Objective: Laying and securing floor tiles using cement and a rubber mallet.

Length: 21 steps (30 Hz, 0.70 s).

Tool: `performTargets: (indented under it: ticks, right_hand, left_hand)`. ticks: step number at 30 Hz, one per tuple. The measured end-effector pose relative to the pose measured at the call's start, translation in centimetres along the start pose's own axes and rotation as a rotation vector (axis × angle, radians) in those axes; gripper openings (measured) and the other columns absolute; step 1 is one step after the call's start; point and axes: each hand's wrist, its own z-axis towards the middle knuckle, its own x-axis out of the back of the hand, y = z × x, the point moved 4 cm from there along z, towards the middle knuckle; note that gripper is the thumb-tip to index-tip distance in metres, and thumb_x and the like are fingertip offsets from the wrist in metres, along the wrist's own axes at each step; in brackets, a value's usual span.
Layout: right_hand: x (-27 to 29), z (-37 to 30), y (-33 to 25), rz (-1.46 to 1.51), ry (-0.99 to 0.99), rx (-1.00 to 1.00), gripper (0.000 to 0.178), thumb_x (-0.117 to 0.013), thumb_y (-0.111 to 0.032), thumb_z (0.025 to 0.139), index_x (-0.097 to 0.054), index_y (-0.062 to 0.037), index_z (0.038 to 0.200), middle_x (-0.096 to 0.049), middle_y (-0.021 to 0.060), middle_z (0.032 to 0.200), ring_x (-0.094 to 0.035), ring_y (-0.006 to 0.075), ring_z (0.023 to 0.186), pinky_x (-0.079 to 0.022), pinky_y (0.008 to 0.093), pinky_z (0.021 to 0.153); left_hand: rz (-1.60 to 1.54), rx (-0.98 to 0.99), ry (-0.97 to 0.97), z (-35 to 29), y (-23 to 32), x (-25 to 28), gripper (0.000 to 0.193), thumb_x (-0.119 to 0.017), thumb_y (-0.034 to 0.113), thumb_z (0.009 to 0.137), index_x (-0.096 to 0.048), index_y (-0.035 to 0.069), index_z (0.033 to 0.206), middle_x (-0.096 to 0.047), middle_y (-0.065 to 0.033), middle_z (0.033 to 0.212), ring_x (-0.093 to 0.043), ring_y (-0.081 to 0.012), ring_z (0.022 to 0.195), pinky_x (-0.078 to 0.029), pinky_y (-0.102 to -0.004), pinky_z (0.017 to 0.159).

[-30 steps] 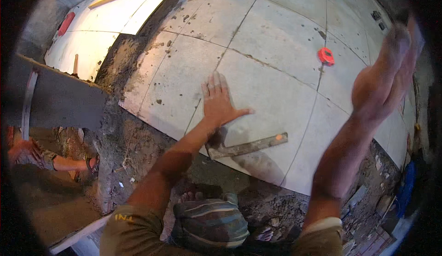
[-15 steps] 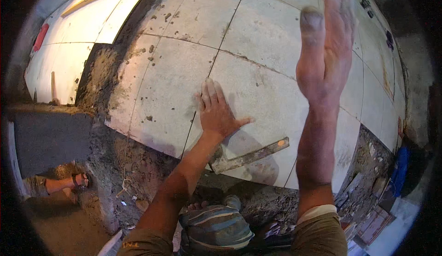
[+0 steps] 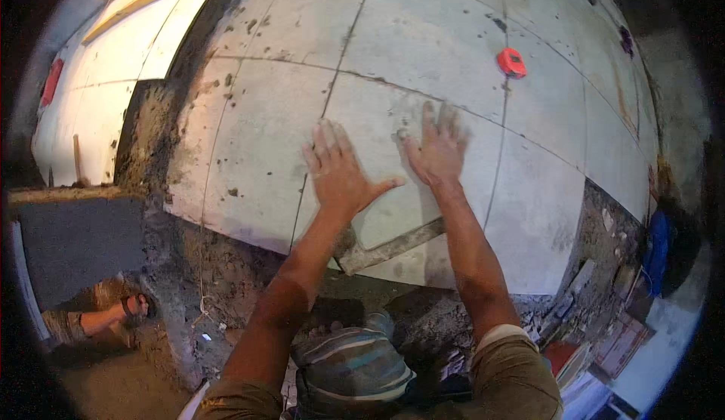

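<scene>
My left hand point(image 3: 340, 174) lies flat on a large pale floor tile point(image 3: 381, 137), near its left joint, fingers spread and thumb out to the right. My right hand point(image 3: 439, 152) is close by on the right, palm down over the same tile, its fingers stretched and slightly blurred. Whether it presses on the surface, I cannot tell. Neither hand holds anything. Below them rests a hammer-like tool point(image 3: 400, 243) with a flat, worn handle. Its dark head is beside my left forearm, and my right forearm covers the handle's far end.
A red-orange tape measure point(image 3: 512, 63) sits on tiles beyond my right hand. Mortar crumbs dot the tiles at left. Rough rubble point(image 3: 578, 291) borders the tiled edge. Someone's sandaled foot point(image 3: 124, 313) shows at lower left. Striped cloth point(image 3: 351, 371) is below my arms.
My right hand has come down from its raised position at the upper right to the tile beside my left hand. The tape measure is now visible. My left hand stays on the tile.
</scene>
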Motion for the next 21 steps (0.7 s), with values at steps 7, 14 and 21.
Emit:
performTargets:
  ticks: [7,14,21]
  right_hand:
    - [3.2,0.7,1.9,0.021,-0.039,-0.144,0.084,-0.049,-0.057,0.088,-0.019,-0.0146,0.155,-0.022,0.0189,0.158,-0.018,0.0396,0.145,-0.009,0.0645,0.113]
    - [-0.5,-7.6,0.4,0.355,-0.343,0.084,0.082,-0.043,-0.06,0.091,-0.032,-0.002,0.148,-0.029,0.0282,0.151,-0.028,0.0432,0.14,-0.016,0.058,0.115]
    - [0.6,-24.6,-6.2,0.278,-0.423,0.598,0.061,-0.054,-0.048,0.092,-0.05,-0.0037,0.134,-0.049,0.0182,0.137,-0.043,0.0385,0.129,-0.03,0.0552,0.108]
  left_hand:
    - [0.037,-0.022,-0.028,0.2,0.2,0.2,0.14,-0.056,0.09,0.059,-0.023,-0.016,0.143,-0.017,-0.0347,0.152,-0.012,-0.0466,0.144,-0.007,-0.0613,0.114]
    - [0.19,-0.03,-0.084,-0.7,0.1,-0.7,0.139,-0.049,0.091,0.064,-0.016,-0.016,0.146,-0.016,-0.0348,0.153,-0.01,-0.0453,0.145,-0.005,-0.059,0.115]
    - [0.174,-0.036,-0.096,-1.1,1.1,-0.8,0.137,-0.047,0.09,0.068,-0.014,-0.018,0.145,-0.015,-0.0353,0.153,-0.008,-0.0456,0.145,-0.003,-0.0596,0.115]
